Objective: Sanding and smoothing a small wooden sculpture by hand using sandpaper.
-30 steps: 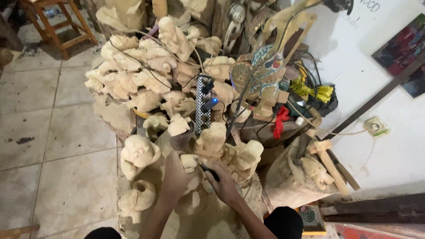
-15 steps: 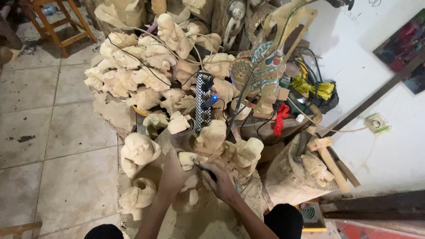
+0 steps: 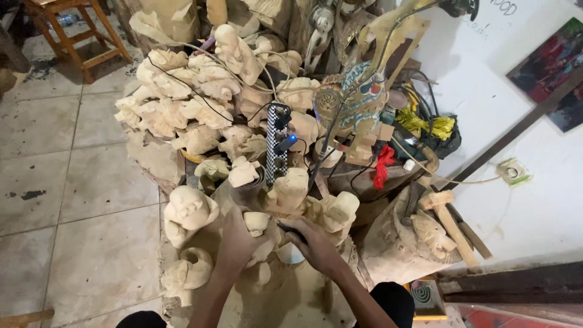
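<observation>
Wood carving (image 3: 258, 226), pale and unfinished, sits low in the pile of carved figures (image 3: 182, 103). Left hand (image 3: 235, 238) wraps it, fingers curled closed. Right hand (image 3: 316, 243) pinches a dark carving tool (image 3: 290, 231) against it. Compared with the earlier frame, both hands remain in place; the power strip (image 3: 277, 143) is unchanged.

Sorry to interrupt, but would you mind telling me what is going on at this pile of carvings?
A person is working on a pale, unpainted wooden carving amid a heap of similar figures. The left hand grips the carving from the side, while the right hand holds a dark slim tool against it. Behind them stands a black-and-white chequered power strip with a blue light, and a painted, flat ornate figure leans nearby. Sawdust covers the work surface.
</observation>
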